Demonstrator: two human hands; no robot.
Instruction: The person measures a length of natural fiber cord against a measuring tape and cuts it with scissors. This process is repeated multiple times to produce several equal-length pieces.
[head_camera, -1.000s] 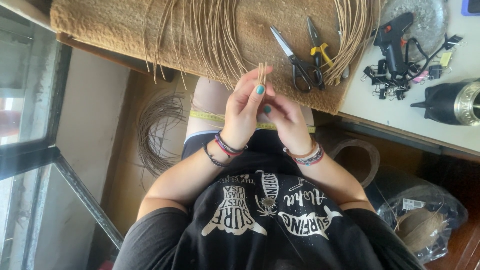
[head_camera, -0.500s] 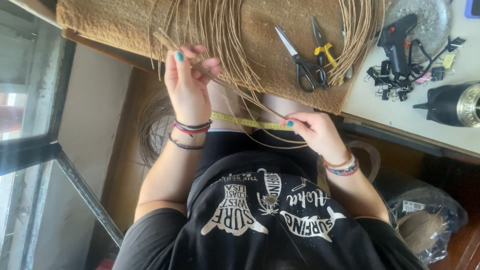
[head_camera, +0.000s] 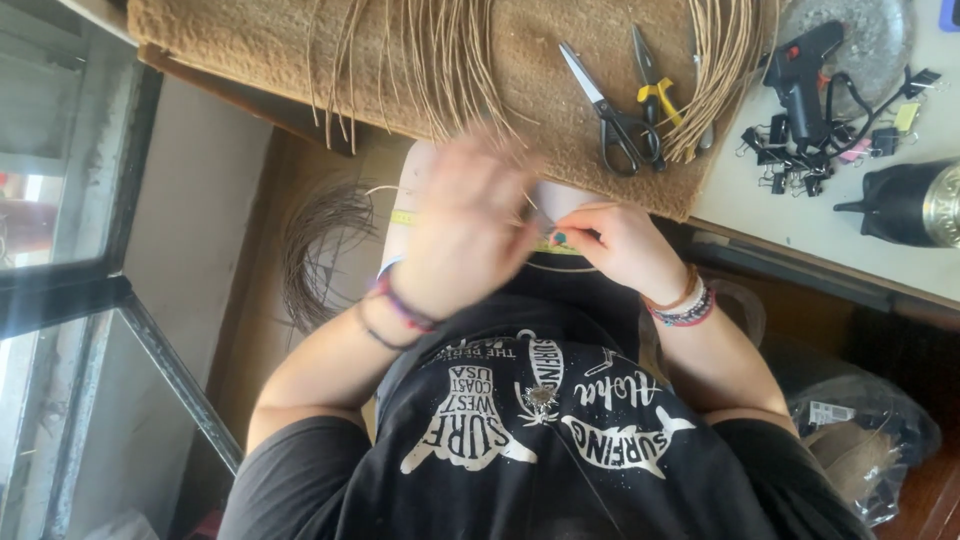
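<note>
Our left hand (head_camera: 468, 225) is smeared by motion above the lap; we cannot tell whether its fingers are open or closed, nor what it holds. Bracelets circle that wrist. Just beside it, our right hand (head_camera: 615, 245) is closed in a pinch, thumb and forefinger pressed on a yellow measuring tape (head_camera: 405, 217) that runs across the lap under both hands. A thin pale strand (head_camera: 560, 268) curves below the right hand; whether the fingers grip it too is not clear. Beaded bracelets (head_camera: 682, 306) sit on the right wrist.

Straight beyond the hands, a brown fibre mat (head_camera: 260, 40) covers the table edge. Long tan reed strands (head_camera: 450, 70) lie fanned over it, their ends hanging past the edge toward our left hand. A second looped bundle of reed (head_camera: 715, 60) lies at the mat's right side. Between the two, scissors (head_camera: 612, 110) and yellow-handled pliers (head_camera: 655, 85) rest side by side on the mat.

On the white table (head_camera: 900, 260) to the right: a black glue gun (head_camera: 800, 65), its nose over a round glass dish (head_camera: 880, 40) whose contents we cannot make out; black binder clips (head_camera: 785, 160) scattered near the cord; a dark tool with a metal end (head_camera: 905, 205).

Down on the floor, left of the lap, a dark coil of wiry fibre (head_camera: 325, 245). Lower right, a clear plastic bag (head_camera: 865, 450) holds brownish material.
</note>
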